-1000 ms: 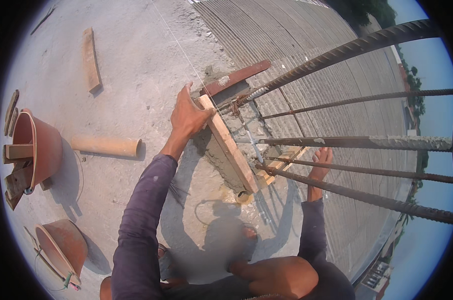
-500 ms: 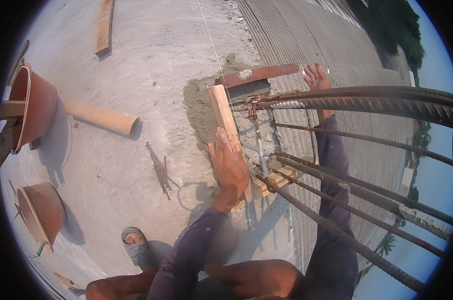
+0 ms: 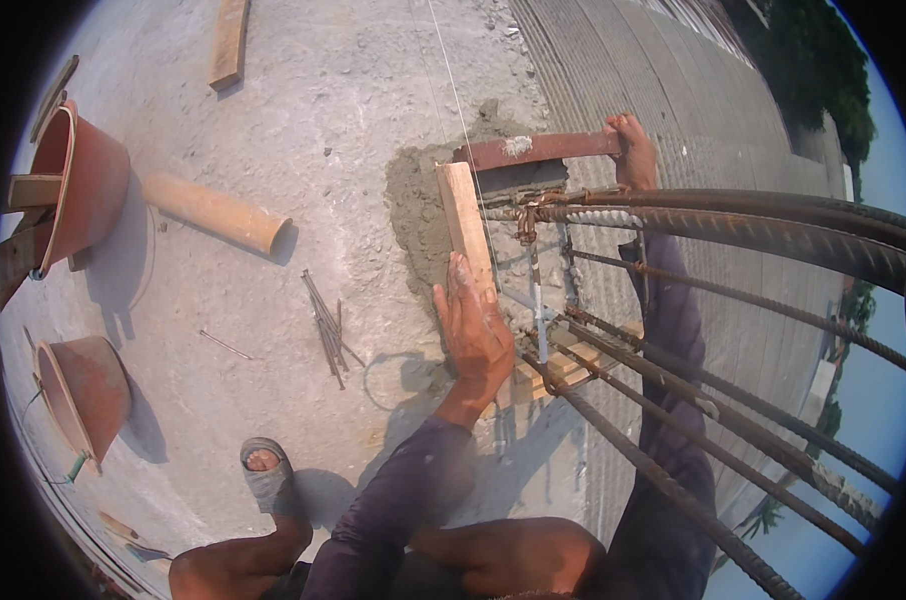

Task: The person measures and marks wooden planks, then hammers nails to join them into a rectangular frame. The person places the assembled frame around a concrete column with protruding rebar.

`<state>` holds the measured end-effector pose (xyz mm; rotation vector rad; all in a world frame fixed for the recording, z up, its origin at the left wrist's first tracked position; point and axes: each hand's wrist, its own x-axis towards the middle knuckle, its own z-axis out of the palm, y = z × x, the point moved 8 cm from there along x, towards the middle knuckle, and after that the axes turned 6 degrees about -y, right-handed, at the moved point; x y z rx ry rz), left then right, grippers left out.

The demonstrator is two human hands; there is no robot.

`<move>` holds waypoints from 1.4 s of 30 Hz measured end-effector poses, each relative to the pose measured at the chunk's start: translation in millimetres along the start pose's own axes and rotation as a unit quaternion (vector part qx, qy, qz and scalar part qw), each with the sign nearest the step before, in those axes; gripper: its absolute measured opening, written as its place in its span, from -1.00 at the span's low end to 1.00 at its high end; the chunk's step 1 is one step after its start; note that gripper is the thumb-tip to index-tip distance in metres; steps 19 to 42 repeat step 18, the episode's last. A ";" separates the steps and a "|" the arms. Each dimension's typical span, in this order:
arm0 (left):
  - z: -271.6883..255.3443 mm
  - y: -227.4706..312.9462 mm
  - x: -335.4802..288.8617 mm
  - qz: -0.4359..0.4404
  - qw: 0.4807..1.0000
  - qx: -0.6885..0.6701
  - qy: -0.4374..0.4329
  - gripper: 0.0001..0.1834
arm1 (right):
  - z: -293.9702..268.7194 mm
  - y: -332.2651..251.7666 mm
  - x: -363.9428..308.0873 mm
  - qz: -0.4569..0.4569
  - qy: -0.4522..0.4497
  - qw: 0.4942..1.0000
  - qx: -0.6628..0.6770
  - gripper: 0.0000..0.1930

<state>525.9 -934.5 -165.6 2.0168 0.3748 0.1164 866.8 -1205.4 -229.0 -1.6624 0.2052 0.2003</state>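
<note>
My left hand [image 3: 476, 330] lies flat with its fingers stretched along the side of a pale wooden batten [image 3: 462, 210]. That batten stands at the edge of wet grey mortar [image 3: 413, 205]. At the far side, a reddish-brown board [image 3: 563, 147] with a pale mortar smear meets the batten near its far end. My right hand [image 3: 635, 152] has its fingers curled over the board's right end. Rusty steel rebar [image 3: 763, 222] runs above my right forearm and partly hides it. A white string line [image 3: 463, 115] passes close by the batten's far end.
Two reddish buckets [image 3: 98, 185] lie tilted at the left, one with wood pieces inside. A tan pipe [image 3: 218, 212], several long nails [image 3: 325, 325] and a loose plank [image 3: 229, 45] rest on the concrete. Corrugated roofing [image 3: 663, 80] spreads out at the right, beside the rebar cage.
My right hand has gone from open beside the reddish-brown board to closed on its right end. My left hand stays against the batten. The whole view has shifted slightly.
</note>
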 end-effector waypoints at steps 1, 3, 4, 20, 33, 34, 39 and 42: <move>0.6 0.4 0.2 0.007 1.000 0.006 -0.002 -0.37 | 5.7 -0.2 1.6 -0.028 -0.039 0.999 0.013 -0.62; 2.1 2.9 -1.6 0.015 1.000 0.011 -0.010 -0.38 | 0.2 3.2 -0.2 -0.033 -0.030 0.999 0.013 -0.71; 1.6 3.3 -1.1 0.015 1.000 0.012 -0.009 -0.38 | 0.3 -0.4 -1.4 -0.045 -0.046 0.998 0.005 -0.71; 2.1 -0.9 0.7 0.000 1.000 -0.016 -0.014 -0.33 | 58.1 -40.0 -44.1 -0.060 -0.131 0.989 -0.019 -0.72; 2.1 -0.9 0.7 0.000 1.000 -0.016 -0.014 -0.33 | 58.1 -40.0 -44.1 -0.060 -0.131 0.989 -0.019 -0.72; 2.1 -0.9 0.7 0.000 1.000 -0.016 -0.014 -0.33 | 58.1 -40.0 -44.1 -0.060 -0.131 0.989 -0.019 -0.72; 2.1 -0.9 0.7 0.000 1.000 -0.016 -0.014 -0.33 | 58.1 -40.0 -44.1 -0.060 -0.131 0.989 -0.019 -0.72; 2.1 -0.9 0.7 0.000 1.000 -0.016 -0.014 -0.33 | 58.1 -40.0 -44.1 -0.060 -0.131 0.989 -0.019 -0.72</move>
